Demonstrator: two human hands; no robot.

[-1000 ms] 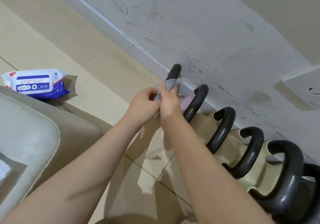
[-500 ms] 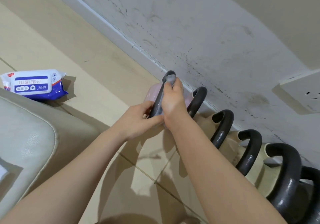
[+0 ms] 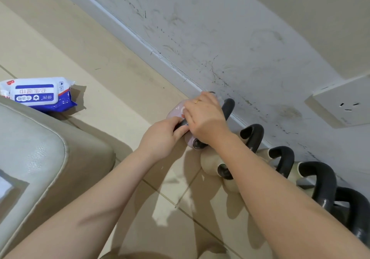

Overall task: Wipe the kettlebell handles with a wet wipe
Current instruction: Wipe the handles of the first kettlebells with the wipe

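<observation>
A row of kettlebells stands on the beige tiled floor (image 3: 60, 44) along the scuffed grey wall (image 3: 220, 28), and the work is at the far end of it, on the small pale pink kettlebell (image 3: 176, 112) with a black loop handle (image 3: 181, 124). The right hand (image 3: 206, 118) is closed over the upper part of that handle, a thin gold ring (image 3: 197, 101) on one finger; the left hand (image 3: 162, 136) pinches the handle's lower leg between thumb and fingers. The wet wipe itself is hidden under the hands (a pale sliver near the left fingertips may be it, but I cannot tell for sure).

As I judge it, the task is at its start: this first handle is being rubbed, and the glossy black handles of the cream kettlebells (image 3: 252, 136) next in line, and of the larger dark ones nearer the camera, look untouched and remain to be done. The blue-and-white pack of wet wipes (image 3: 38, 94) lies on the floor well apart, beside the grey padded cushion (image 3: 40, 154).
</observation>
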